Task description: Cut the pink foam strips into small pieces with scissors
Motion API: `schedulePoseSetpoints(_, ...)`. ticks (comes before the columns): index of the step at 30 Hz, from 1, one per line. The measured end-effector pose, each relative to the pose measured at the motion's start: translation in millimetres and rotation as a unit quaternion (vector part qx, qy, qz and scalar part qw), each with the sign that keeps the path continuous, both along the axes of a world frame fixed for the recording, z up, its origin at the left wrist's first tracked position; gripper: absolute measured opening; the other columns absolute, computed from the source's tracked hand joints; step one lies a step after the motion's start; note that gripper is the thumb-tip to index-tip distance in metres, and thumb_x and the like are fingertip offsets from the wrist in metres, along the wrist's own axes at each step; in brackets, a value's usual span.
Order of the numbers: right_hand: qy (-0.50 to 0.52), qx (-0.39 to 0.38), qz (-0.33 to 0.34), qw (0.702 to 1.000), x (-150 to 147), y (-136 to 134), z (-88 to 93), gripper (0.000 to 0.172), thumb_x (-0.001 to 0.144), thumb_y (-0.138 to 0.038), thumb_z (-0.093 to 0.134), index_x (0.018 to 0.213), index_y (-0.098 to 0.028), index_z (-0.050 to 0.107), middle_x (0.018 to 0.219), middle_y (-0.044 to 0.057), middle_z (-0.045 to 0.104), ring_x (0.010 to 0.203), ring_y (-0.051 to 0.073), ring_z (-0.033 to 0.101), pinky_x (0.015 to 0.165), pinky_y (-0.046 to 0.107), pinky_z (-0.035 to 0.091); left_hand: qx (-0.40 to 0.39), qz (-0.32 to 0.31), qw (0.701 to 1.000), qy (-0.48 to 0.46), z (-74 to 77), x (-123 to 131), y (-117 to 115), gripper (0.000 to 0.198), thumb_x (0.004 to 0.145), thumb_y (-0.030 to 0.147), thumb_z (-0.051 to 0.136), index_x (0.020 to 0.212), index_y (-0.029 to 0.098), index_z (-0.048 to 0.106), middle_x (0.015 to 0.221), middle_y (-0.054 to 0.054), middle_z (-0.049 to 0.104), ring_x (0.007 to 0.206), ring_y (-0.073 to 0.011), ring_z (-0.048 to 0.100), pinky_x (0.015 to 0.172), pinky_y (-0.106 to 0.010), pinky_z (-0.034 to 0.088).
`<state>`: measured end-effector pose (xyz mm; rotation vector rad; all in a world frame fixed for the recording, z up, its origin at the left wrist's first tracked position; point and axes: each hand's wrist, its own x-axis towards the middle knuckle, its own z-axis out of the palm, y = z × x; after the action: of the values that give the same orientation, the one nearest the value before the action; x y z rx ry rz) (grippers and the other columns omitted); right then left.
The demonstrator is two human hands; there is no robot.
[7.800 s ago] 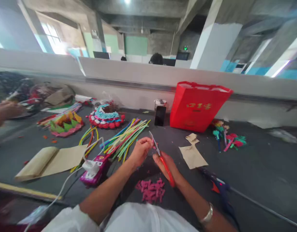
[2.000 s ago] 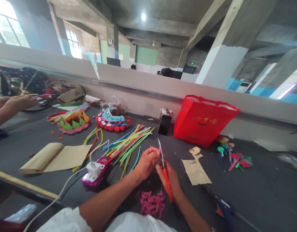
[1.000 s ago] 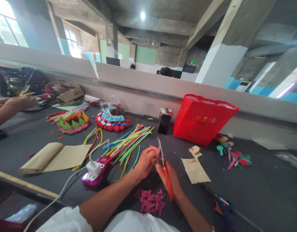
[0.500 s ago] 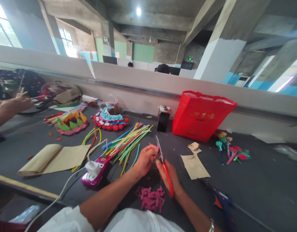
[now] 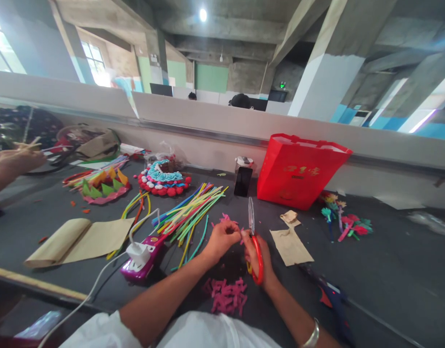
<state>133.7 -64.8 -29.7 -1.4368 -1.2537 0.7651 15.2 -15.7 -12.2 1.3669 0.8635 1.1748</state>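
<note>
Watching the head camera feed, I saw the left hand (image 5: 222, 239) curled tight, thumb and fingertips pinched on a short pink fuzzy wire piece (image 5: 225, 220) whose end showed just above the knuckles. The right hand (image 5: 262, 261) was closed through the loops of the red-handled steel scissors (image 5: 252, 232), the blades together and pointing up and away, right beside the left fingertips. Both hands hovered low over the dark grey felt-covered table (image 5: 389, 270), above a heap of pink cut fuzzy bits (image 5: 226, 296) near the table's front edge.

The risk, as I judged it, lay in that closeness: the blades sat so near the left thumb that a snip on so short a stub could have nicked skin, or the stub could have sprung out of the pinch and dropped among the bits. The loose bundle of coloured fuzzy stems (image 5: 188, 210) and the purple plastic power strip (image 5: 142, 256) lay near the left forearm, where a sweep of the arm could have dragged them.
</note>
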Motion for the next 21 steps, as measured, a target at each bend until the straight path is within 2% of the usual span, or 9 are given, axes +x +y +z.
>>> schedulePoseSetpoints(2, 0.028, -0.007, 0.013, 1.0, 2.4, 0.7, 0.3, 0.053, 0.083, -0.067, 0.046, 0.083, -0.016, 0.058, 0.05, -0.005, 0.043, 0.041, 0.01, 0.042, 0.036, 0.018, 0.033, 0.077, 0.004, 0.994, 0.083, -1.0, 0.3, -1.2, 0.009, 0.067, 0.015, 0.062, 0.058, 0.017, 0.06, 0.059, 0.0, 0.056, 0.061, -0.0137, 0.049, 0.062, -0.025, 0.035)
schedulePoseSetpoints(6, 0.036, 0.0, 0.033, 0.999, 5.5, 2.7, -1.2, 0.048, 0.084, -0.062, 0.048, 0.079, -0.016, 0.056, 0.051, -0.005, 0.042, 0.042, 0.009, 0.04, 0.036, 0.018, 0.032, 0.204, 0.019, 0.957, 0.206, -0.9, 0.7, -4.7, 0.012, 0.069, 0.013, 0.057, 0.058, 0.018, 0.054, 0.061, 0.0, 0.055, 0.062, -0.0145, 0.05, 0.064, -0.026, 0.036)
schedulePoseSetpoints(11, 0.027, 0.005, 0.023, 0.999, 6.8, 6.1, -5.4, 0.046, 0.083, -0.061, 0.05, 0.077, -0.016, 0.056, 0.052, -0.004, 0.046, 0.042, 0.009, 0.042, 0.036, 0.018, 0.033, 0.259, 0.059, 0.923, 0.278, 1.0, -0.4, -5.3, 0.01, 0.069, 0.013, 0.056, 0.061, 0.018, 0.052, 0.064, -0.001, 0.056, 0.065, -0.0158, 0.052, 0.065, -0.027, 0.037)
schedulePoseSetpoints(16, 0.051, -0.007, 0.027, 0.998, 8.0, 7.1, -5.8, 0.046, 0.08, -0.063, 0.053, 0.075, -0.017, 0.054, 0.05, -0.005, 0.045, 0.042, 0.01, 0.042, 0.036, 0.019, 0.033, 0.309, 0.059, 0.897, 0.312, 1.2, -1.4, -5.5, 0.008, 0.07, 0.014, 0.056, 0.063, 0.018, 0.053, 0.067, -0.002, 0.058, 0.069, -0.0169, 0.053, 0.068, -0.029, 0.037)
schedulePoseSetpoints(18, 0.063, -0.01, 0.03, 0.998, 7.9, 6.5, -4.5, 0.047, 0.078, -0.064, 0.054, 0.076, -0.017, 0.055, 0.05, -0.005, 0.045, 0.042, 0.01, 0.042, 0.036, 0.019, 0.032, 0.302, 0.05, 0.901, 0.308, 1.1, -1.0, -6.0, 0.008, 0.07, 0.014, 0.056, 0.063, 0.018, 0.054, 0.066, -0.002, 0.058, 0.068, -0.017, 0.053, 0.068, -0.029, 0.037)
schedulePoseSetpoints(21, 0.092, -0.016, 0.038, 0.995, 6.9, 5.4, -2.0, 0.046, 0.078, -0.063, 0.055, 0.079, -0.017, 0.055, 0.05, -0.006, 0.04, 0.041, 0.009, 0.038, 0.035, 0.018, 0.03, 0.228, 0.026, 0.937, 0.262, 0.4, -0.1, -5.2, 0.007, 0.07, 0.016, 0.055, 0.063, 0.018, 0.056, 0.066, -0.002, 0.059, 0.066, -0.016, 0.052, 0.066, -0.028, 0.037)
